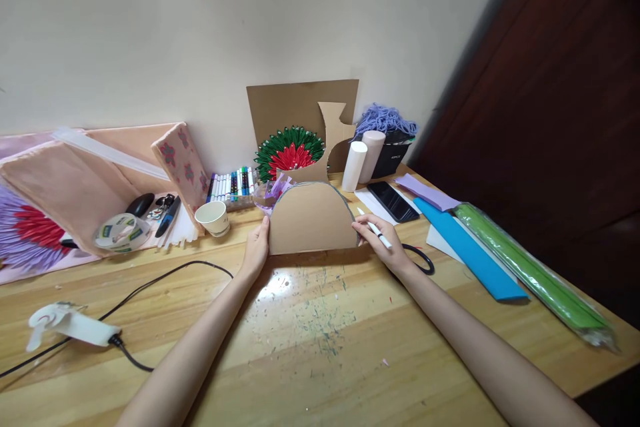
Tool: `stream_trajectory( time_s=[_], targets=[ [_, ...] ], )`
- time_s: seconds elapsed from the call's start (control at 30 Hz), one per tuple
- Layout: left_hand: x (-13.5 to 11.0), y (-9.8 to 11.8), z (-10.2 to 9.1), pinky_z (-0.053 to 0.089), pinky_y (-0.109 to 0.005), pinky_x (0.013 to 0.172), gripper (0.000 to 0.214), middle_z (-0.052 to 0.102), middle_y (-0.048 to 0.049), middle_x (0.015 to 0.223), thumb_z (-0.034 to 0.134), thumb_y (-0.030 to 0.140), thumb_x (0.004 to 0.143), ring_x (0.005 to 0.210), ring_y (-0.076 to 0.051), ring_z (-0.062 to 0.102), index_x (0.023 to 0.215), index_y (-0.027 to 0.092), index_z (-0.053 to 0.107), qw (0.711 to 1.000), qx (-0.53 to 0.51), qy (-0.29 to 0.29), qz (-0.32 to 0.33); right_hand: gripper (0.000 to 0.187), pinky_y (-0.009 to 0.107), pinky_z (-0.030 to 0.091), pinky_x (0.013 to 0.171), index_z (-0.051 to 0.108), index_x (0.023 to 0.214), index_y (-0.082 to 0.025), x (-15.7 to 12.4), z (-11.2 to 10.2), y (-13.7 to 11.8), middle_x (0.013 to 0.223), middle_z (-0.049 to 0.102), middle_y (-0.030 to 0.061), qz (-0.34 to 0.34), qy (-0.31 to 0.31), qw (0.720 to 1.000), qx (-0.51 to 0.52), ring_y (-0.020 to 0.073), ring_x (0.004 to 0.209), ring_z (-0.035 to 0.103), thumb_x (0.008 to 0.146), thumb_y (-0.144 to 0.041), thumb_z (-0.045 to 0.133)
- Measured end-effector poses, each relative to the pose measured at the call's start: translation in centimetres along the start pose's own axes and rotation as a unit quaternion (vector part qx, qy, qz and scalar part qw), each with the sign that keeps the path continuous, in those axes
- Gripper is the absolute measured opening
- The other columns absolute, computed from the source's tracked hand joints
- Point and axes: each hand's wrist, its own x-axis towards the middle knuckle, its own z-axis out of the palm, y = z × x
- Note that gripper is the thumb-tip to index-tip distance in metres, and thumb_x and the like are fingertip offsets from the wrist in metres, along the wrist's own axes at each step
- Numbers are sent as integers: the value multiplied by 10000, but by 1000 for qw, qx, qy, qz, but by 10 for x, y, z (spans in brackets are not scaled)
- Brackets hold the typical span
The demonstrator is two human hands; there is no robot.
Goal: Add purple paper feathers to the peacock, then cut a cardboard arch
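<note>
A half-round cardboard piece (pixel 311 219) stands upright on the wooden table (pixel 310 340), its flat edge down. My left hand (pixel 257 248) grips its left edge, fingers closed around it. My right hand (pixel 383 240) touches its right edge while pinching a white pen (pixel 374 229). Behind it leans a cardboard cut-out with a neck shape (pixel 333 137) and a red-and-green paper rosette (pixel 289 152) against a cardboard sheet (pixel 280 107).
Markers (pixel 231 185), a paper cup (pixel 213 218) and a tape roll (pixel 121 231) lie to the left. A glue gun (pixel 67 324) with black cable sits front left. Phone (pixel 393 201), white rolls (pixel 354 165), purple yarn (pixel 385 119), scissors (pixel 423 260), blue (pixel 470 250) and green (pixel 530 270) paper lie right.
</note>
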Motion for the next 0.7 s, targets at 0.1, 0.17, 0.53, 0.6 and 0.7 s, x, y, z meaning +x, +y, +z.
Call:
stream_trajectory(
  time_s=[0.1,0.17,0.53,0.6,0.7],
  targets=[
    [0,2,0,343,-254,529,579,583,-19,554,465,675,748,556,-147,464,590,139,617,1000,2,-11,-4,258,245,424,533,601,725,-189,1,-5,-9,554,535,-29,-2,2,1000,-19,128,510,522,754,-445,619],
    [-1,4,0,303,-242,486,567,499,13,486,462,668,755,489,-118,398,557,151,585,1000,2,-14,-2,269,248,412,532,616,710,-184,1,-9,-11,559,537,-22,-7,-10,999,-31,129,514,516,753,-450,617],
    [-3,5,-1,272,-219,464,428,434,40,514,553,562,744,495,-98,350,580,168,531,997,41,-70,10,326,277,423,555,627,795,-194,3,-16,0,547,576,-5,1,-55,993,-105,155,500,535,763,-517,590],
    [-4,3,0,288,-221,487,408,451,37,534,547,541,751,519,-105,369,588,168,530,995,60,-77,15,360,305,443,617,637,893,-200,-2,-15,0,648,622,34,-30,17,985,-167,192,602,583,783,-532,554],
    [-4,-2,3,313,-226,534,386,478,30,567,533,507,770,566,-118,407,591,166,529,992,92,-85,24,427,334,448,698,638,1012,-215,-18,-1,-7,731,629,65,-102,31,977,-187,218,703,595,828,-556,457]
  ],
)
